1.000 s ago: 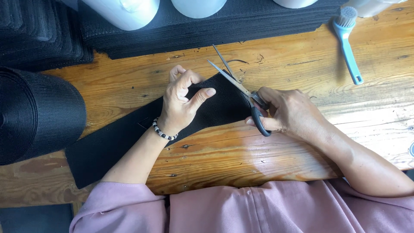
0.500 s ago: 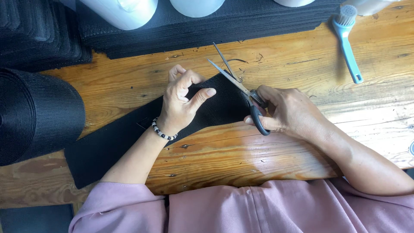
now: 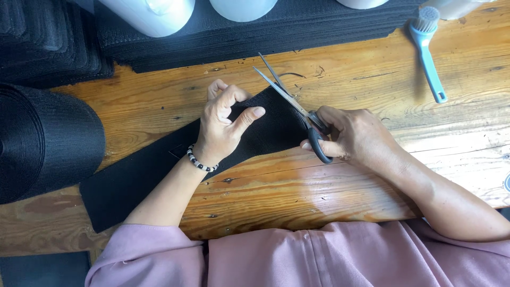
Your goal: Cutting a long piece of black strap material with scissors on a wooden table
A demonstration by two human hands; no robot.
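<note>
One black strip (image 3: 159,170) is laid across the wooden table (image 3: 340,191) and pinned by the left hand (image 3: 226,125), fingers bent. One pair of scissors (image 3: 297,106) is gripped by the right hand (image 3: 356,138), blades slightly parted at the strip's end. One blue brush (image 3: 427,48) and apparently three white rolls (image 3: 154,13) are behind.

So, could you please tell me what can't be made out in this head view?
- Black strip: the part under the left hand, hidden by it.
- Scissors handles: mostly covered by the right hand.
- White rolls: cut off by the top edge.
- Black roll: cut off at the left edge.
</note>
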